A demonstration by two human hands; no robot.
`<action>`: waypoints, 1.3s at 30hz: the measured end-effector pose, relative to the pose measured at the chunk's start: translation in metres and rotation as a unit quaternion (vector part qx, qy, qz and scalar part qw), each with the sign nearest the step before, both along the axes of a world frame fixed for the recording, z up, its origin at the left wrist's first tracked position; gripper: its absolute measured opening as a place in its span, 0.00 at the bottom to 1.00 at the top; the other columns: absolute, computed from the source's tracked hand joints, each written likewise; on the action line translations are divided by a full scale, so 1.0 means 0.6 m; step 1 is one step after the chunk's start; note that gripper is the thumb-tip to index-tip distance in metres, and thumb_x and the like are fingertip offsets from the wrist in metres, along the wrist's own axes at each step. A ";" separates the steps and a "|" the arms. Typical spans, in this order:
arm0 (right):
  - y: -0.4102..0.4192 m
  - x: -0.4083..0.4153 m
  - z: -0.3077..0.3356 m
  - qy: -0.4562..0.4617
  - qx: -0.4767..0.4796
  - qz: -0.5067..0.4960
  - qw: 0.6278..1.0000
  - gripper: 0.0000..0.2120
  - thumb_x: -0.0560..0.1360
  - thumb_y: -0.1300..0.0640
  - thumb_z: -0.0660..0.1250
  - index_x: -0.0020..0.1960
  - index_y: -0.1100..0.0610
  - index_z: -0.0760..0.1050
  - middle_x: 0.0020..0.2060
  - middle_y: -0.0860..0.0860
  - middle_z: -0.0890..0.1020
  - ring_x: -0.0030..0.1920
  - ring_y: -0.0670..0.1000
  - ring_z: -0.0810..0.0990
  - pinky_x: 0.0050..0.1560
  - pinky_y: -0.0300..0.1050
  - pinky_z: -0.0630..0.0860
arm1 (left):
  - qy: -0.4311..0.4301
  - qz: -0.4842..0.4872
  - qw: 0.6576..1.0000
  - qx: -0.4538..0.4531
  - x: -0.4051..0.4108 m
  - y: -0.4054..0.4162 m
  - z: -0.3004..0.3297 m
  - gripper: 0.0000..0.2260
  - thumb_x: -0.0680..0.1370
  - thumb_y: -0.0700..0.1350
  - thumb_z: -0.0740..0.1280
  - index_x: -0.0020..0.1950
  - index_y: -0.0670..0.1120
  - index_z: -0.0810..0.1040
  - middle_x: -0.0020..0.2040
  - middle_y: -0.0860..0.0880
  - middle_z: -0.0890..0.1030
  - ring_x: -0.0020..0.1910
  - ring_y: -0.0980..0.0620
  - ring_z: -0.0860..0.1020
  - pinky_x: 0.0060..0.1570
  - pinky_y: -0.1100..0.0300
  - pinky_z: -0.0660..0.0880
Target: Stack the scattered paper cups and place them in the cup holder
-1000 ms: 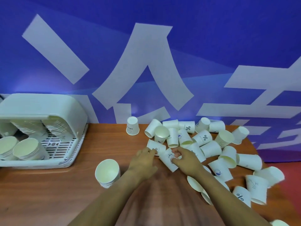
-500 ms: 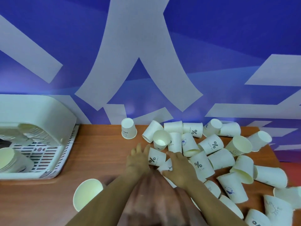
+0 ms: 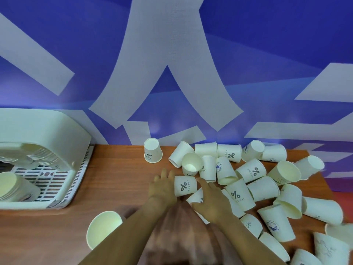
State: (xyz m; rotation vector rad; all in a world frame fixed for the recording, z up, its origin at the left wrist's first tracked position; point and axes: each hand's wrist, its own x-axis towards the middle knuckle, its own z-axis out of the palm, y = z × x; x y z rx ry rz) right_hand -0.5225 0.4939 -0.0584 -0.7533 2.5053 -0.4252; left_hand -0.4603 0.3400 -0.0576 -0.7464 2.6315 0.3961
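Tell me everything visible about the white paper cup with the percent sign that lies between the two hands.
The white paper cup with the percent sign lies on its side on the brown wooden table, at the near edge of the cup pile. It bears a dark "%" and the words "NICE DAY". The left hand touches one end with straight fingers; the right hand reaches its other end while gripping another white paper cup.

Behind the table stands a blue wall (image 3: 267, 44) printed with large pale grey strokes (image 3: 166, 44), like parts of big characters. The blue is darker at the top and lighter, almost violet, lower down. The table (image 3: 118, 180) has a reddish-brown wood-grain top and touches the wall. At the right edge a strip of red floor (image 3: 342, 183) shows.
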 end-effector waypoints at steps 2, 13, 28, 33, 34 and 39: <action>0.002 0.003 0.013 -0.001 -0.006 -0.010 1.000 0.37 0.70 0.42 0.67 0.74 0.43 0.54 0.63 0.48 0.71 0.61 0.51 0.71 0.56 0.46 0.73 | 0.023 0.008 1.000 0.016 0.009 0.002 0.012 0.26 0.73 0.49 0.68 0.66 0.47 0.62 0.65 0.48 0.64 0.61 0.46 0.69 0.55 0.54 0.70; 0.029 0.044 0.144 0.040 -0.067 -0.043 0.996 0.37 0.69 0.42 0.69 0.73 0.46 0.56 0.61 0.50 0.74 0.60 0.51 0.74 0.57 0.45 0.73 | 0.172 0.002 0.974 0.146 0.107 0.010 0.137 0.35 0.71 0.49 0.70 0.74 0.51 0.58 0.65 0.48 0.64 0.64 0.44 0.68 0.61 0.49 0.72; -0.041 0.170 0.217 0.096 -0.157 -0.081 0.980 0.37 0.68 0.48 0.70 0.73 0.46 0.58 0.64 0.50 0.62 0.57 0.56 0.75 0.53 0.47 0.73 | 0.293 -0.014 0.954 0.054 0.261 -0.065 0.269 0.37 0.72 0.53 0.69 0.76 0.54 0.54 0.69 0.49 0.67 0.66 0.46 0.66 0.62 0.55 0.67; -0.091 0.214 0.227 0.113 -0.163 -0.118 0.973 0.40 0.68 0.49 0.72 0.75 0.50 0.57 0.64 0.51 0.61 0.58 0.56 0.75 0.56 0.48 0.73 | 0.294 -0.039 0.951 0.081 0.309 -0.128 0.279 0.37 0.72 0.52 0.69 0.76 0.56 0.54 0.69 0.49 0.66 0.68 0.45 0.64 0.64 0.56 0.64; -0.110 0.224 0.232 0.124 -0.167 -0.120 0.971 0.40 0.68 0.49 0.72 0.74 0.50 0.58 0.65 0.51 0.61 0.57 0.56 0.75 0.55 0.47 0.73 | 0.300 -0.038 0.949 0.086 0.323 -0.150 0.283 0.37 0.72 0.52 0.69 0.76 0.56 0.54 0.70 0.50 0.66 0.68 0.45 0.64 0.65 0.55 0.64; -0.229 0.286 0.260 0.155 -0.174 -0.109 0.966 0.36 0.65 0.48 0.75 0.68 0.49 0.64 0.62 0.51 0.63 0.57 0.54 0.75 0.55 0.46 0.74 | 0.319 -0.027 0.943 0.095 0.410 -0.297 0.300 0.36 0.72 0.51 0.70 0.76 0.55 0.56 0.70 0.50 0.67 0.70 0.47 0.62 0.67 0.55 0.62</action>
